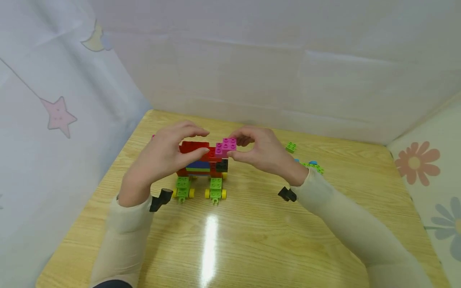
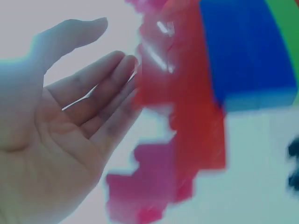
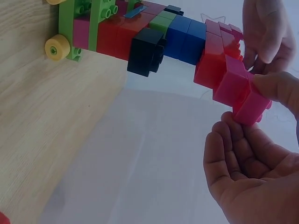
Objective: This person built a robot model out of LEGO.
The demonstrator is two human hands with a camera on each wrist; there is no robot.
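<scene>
A tall toy of building bricks stands on green wheeled bases (image 1: 183, 183) with yellow wheels. Red bricks (image 1: 195, 146) run along its top, above blue bricks (image 3: 187, 39). A black brick (image 3: 145, 52) juts from its side. At the toy's upper right end, stepped pink bricks (image 1: 227, 145) adjoin the red ones. My right hand (image 1: 264, 154) pinches the outermost pink brick (image 3: 253, 106) between thumb and fingers. My left hand (image 1: 162, 154) is beside the red top, thumb and fingers apart; in the left wrist view its palm faces the bricks, fingertips close to the red ones.
To the right on the wooden table (image 1: 273, 240) lie a small green brick (image 1: 291, 147) and a light-green piece (image 1: 319, 168) with blue parts. A printed cloth (image 1: 252, 76) hangs behind the table.
</scene>
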